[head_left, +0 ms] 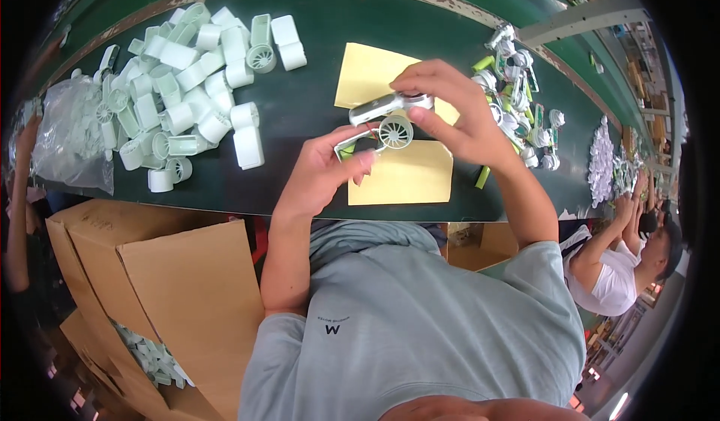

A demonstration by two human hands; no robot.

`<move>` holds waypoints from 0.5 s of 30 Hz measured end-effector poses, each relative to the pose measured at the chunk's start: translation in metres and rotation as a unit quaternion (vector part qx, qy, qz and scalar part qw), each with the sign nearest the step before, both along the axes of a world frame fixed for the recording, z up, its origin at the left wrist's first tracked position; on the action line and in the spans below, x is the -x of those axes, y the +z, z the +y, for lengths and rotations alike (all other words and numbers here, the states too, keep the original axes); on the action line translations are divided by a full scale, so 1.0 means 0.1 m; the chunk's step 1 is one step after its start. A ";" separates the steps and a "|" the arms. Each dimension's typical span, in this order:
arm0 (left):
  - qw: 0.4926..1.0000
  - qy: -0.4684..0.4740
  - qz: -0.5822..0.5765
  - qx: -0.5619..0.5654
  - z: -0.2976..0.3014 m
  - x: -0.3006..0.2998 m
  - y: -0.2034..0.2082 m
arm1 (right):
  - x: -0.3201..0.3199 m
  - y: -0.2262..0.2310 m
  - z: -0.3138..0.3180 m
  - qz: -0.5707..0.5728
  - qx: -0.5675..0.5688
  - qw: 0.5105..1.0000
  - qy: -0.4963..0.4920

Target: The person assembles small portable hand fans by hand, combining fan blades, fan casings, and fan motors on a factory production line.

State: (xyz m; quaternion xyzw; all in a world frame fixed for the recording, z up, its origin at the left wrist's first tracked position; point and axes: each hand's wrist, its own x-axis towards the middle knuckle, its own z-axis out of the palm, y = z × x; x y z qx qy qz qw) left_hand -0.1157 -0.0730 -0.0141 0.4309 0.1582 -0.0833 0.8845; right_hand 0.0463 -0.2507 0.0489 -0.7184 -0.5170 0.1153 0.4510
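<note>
Over the yellow sheets, my left hand (316,172) is closed on a pale green fan housing (396,132) with a round, slotted grille. Part of a bright green cylinder shows inside its handle, beside my left thumb. Just above it, my right hand (459,117) grips a white and grey fan part (376,109) with a long grey body and a round end, between thumb and fingers. Thin reddish wires show between the two pieces. Below and behind them lie two yellow sheets (409,173) on the dark green table.
A heap of pale green housings (180,53) covers the table's left, beside a clear plastic bag (71,140). Wired motor parts with green cylinders (517,83) lie at right. Cardboard boxes (187,271) stand at lower left. A co-worker (615,271) works at far right.
</note>
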 end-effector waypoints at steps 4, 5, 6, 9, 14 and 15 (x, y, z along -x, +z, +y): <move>0.993 0.016 -0.069 -0.092 -0.11 0.00 0.05 | 0.16 0.14 0.01 -0.008 0.002 1.000 0.009; 0.992 0.013 -0.060 -0.112 -0.13 -0.01 0.05 | 0.19 0.15 0.00 0.009 0.007 1.000 0.012; 0.990 0.011 -0.051 -0.132 -0.15 -0.02 0.04 | 0.21 0.14 0.00 0.026 0.012 0.999 0.016; 0.991 -0.009 -0.040 -0.128 -0.14 -0.05 0.02 | 0.25 0.06 0.00 0.034 0.023 0.999 0.016; 0.993 -0.036 -0.038 -0.109 -0.13 -0.03 -0.06 | 0.27 0.00 -0.03 0.042 0.045 0.998 0.026; 0.993 -0.033 -0.039 -0.106 -0.13 -0.03 -0.06 | 0.24 -0.02 -0.03 0.048 0.047 0.997 0.033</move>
